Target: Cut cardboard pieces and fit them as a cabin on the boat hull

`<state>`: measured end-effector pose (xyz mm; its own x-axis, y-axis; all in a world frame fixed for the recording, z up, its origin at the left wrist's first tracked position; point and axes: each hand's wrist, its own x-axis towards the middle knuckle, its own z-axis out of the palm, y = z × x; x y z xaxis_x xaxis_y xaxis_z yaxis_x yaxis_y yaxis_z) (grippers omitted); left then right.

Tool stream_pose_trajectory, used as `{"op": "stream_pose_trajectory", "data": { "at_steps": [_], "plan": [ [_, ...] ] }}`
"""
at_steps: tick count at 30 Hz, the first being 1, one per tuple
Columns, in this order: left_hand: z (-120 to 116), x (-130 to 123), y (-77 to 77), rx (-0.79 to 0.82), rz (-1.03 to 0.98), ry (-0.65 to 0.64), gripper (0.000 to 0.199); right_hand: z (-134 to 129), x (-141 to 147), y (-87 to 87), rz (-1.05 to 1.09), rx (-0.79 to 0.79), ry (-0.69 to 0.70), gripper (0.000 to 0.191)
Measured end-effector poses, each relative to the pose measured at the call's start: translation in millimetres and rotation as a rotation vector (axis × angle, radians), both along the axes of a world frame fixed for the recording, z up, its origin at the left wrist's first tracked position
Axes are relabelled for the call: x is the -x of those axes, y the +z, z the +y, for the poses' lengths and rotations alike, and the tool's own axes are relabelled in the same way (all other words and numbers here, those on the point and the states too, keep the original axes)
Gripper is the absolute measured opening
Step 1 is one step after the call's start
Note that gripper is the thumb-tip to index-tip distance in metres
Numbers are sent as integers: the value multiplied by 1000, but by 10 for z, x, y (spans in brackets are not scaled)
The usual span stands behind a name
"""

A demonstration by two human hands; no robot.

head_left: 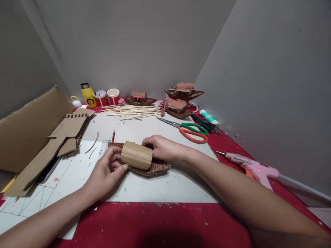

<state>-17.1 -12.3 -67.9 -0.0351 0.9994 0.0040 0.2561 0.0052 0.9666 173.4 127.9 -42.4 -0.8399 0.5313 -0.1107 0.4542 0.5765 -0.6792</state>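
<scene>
A small brown boat hull [160, 168] lies on a white board [168, 191] on the red worktop [160, 220], with a curved cardboard cover [137, 155] over its middle. The left hand [106, 170] has its grip closed on the hull's left part, thumb along the near edge, some fingers lost behind the cover. The right hand [162, 148] reaches to the cover's far right side; its fingertips are hidden there, so whether that grip is clamped or apart cannot be told. Both forearms are cut off by the picture's edges. A red pencil [113, 136] shows only partly beyond the hull. Left of the hull, cut cardboard [68, 127] hides most of a dark flat object [48, 171]; right of it, a pink glue gun [254, 167] is partly covered by the right forearm, and the black items [204, 123] past the scissors [192, 131] are hard to make out. Beyond the hull and to its left stand two paper cups: the left cup [100, 100] holds a thin blue stick [100, 91], while the bottom of the right cup [113, 99] is out of sight. Beside them, a capped yellow bottle [88, 94] conceals its contents.
</scene>
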Motion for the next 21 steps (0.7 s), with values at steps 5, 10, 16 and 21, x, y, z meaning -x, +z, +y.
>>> {"op": "stream_pose_trajectory", "data": {
  "at_steps": [5,10,16,21],
  "plan": [
    [41,68,80,-14,31,26,30,-54,31,0,69,-74,-68,14],
    [66,84,77,-7,12,41,30,-91,52,-48,84,-115,-89,17],
    [76,67,55,4,56,87,20,-115,76,-99,66,-116,-87,13],
    [86,89,28,40,142,121,18,-122,78,-92,39,-110,-84,15]
  ]
}}
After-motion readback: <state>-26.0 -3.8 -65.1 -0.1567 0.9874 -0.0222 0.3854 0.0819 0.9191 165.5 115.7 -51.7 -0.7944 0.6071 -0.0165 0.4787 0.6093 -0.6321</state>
